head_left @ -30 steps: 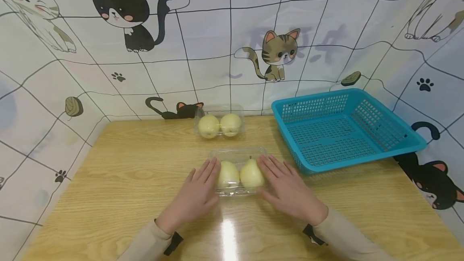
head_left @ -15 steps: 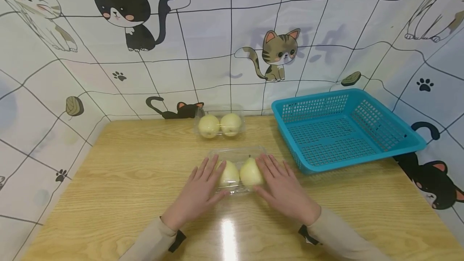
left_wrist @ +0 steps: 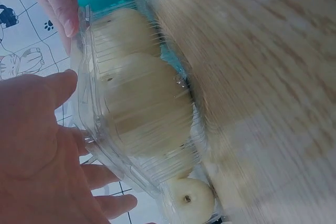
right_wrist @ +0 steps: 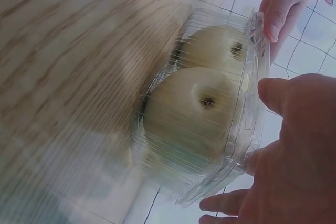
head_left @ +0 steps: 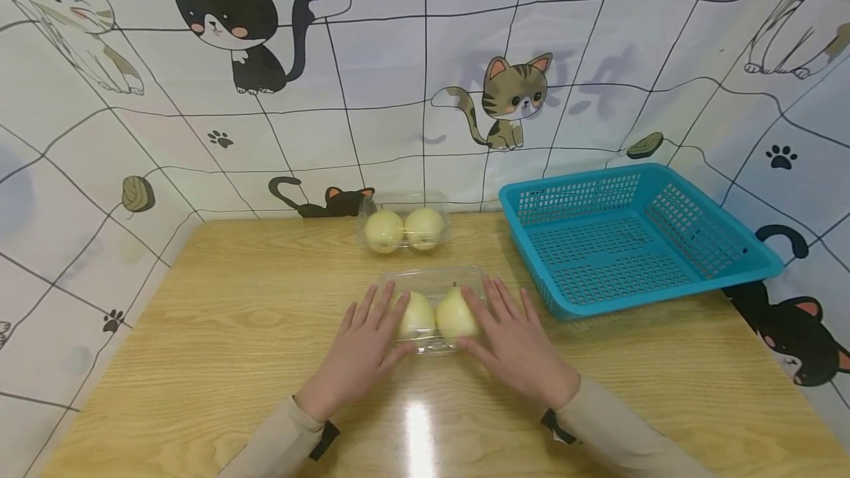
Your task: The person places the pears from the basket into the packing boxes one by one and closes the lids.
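A clear plastic clamshell box (head_left: 433,350) with two pale yellow pears (head_left: 457,316) in it sits mid-table, its lid lying over the fruit. My left hand (head_left: 361,356) lies on the box's left end, fingers straight and spread. At the right end, my right hand (head_left: 521,349) rests the same way, index finger over the right pear. Both thumbs reach the front rim. In the left wrist view, the thumb is at the lid edge (left_wrist: 97,111) and the other fingers extend past it. The right wrist view shows the ribbed side wall with a pear (right_wrist: 184,114) behind it.
Behind, near the wall, stands a second clear clamshell box (head_left: 405,201) with two pears (head_left: 384,233). A blue plastic basket (head_left: 551,282) stands at the back right, close to my right hand. A cat-patterned cloth (head_left: 385,80) covers the walls around the wooden table (head_left: 265,301).
Both hands have come slightly inward over the lid, and their fingers have spread further. The box has shifted very slightly. The second box and the basket have stayed in place.
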The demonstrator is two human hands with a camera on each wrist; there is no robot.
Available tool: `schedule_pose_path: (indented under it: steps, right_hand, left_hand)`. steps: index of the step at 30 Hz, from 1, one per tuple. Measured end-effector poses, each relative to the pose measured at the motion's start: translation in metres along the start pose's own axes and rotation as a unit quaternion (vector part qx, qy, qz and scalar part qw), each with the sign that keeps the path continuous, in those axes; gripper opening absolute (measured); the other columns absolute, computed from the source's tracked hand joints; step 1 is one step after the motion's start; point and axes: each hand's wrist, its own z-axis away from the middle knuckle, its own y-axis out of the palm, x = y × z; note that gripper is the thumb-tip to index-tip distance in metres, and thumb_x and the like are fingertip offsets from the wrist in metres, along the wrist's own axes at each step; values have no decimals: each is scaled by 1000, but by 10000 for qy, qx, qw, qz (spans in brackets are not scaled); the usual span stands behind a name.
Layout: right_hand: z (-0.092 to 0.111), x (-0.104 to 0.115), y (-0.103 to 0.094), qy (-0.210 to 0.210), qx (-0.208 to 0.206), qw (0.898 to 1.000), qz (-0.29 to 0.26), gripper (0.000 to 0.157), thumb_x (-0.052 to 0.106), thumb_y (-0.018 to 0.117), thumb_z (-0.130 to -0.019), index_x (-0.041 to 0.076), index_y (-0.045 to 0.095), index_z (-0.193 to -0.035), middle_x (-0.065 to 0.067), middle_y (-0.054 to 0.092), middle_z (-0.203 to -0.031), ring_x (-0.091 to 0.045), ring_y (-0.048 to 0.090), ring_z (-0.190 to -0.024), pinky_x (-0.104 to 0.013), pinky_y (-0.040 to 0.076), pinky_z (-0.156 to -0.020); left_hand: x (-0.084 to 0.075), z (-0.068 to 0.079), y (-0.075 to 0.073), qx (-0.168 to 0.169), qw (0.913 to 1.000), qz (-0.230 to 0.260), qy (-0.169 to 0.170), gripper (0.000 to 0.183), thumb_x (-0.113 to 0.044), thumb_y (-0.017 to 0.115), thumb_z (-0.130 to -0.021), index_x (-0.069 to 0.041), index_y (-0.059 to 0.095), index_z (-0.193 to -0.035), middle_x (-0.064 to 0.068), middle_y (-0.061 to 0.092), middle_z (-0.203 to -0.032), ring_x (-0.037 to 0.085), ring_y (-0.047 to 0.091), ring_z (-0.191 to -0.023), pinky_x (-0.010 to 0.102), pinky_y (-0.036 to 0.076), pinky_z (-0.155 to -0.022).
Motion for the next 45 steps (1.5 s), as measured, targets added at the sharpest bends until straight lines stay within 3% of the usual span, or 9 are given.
schedule_pose_path:
  steps: [10, 20, 31, 45]
  right_hand:
    - [-6, 7, 0, -64, -32, 9998, 163, 72, 54, 50, -96, 11, 32, -151, -27, 25, -151, -40, 22, -140, -59, 12, -112]
    - [-11, 12, 2, -51, -86, 9999, -25, 72, 53, 53, -95, 11, 34, -150, -27, 26, -151, -38, 21, -141, -60, 12, -111]
    - [-18, 16, 4, -71, -168, 9998, -127, 72, 52, 54, -94, 9, 36, -149, -28, 28, -149, -40, 22, -140, -60, 15, -111]
    - [-33, 15, 9, 3, -197, 9997, -176, 71, 53, 51, -95, 11, 35, -150, -27, 28, -150, -39, 23, -140, -61, 19, -110]
  left_hand:
    - [4, 2, -3, -8, 9999, -46, -107, 70, -44, 54, -96, -4, 32, -150, 22, 19, -155, 42, 15, -141, 64, 22, -107]
    - [9, 0, -7, 85, 9999, 4, -106, 70, -39, 56, -97, 0, 32, -149, 25, 20, -154, 45, 18, -139, 63, 22, -108]
    - [19, -5, -12, 365, 9991, 119, -185, 70, -37, 55, -97, 0, 27, -150, 26, 16, -154, 44, 12, -141, 65, 22, -106]
    - [32, -12, -9, 244, 9990, 125, -351, 70, -39, 54, -98, -4, 26, -152, 21, 15, -156, 45, 9, -141, 66, 16, -108]
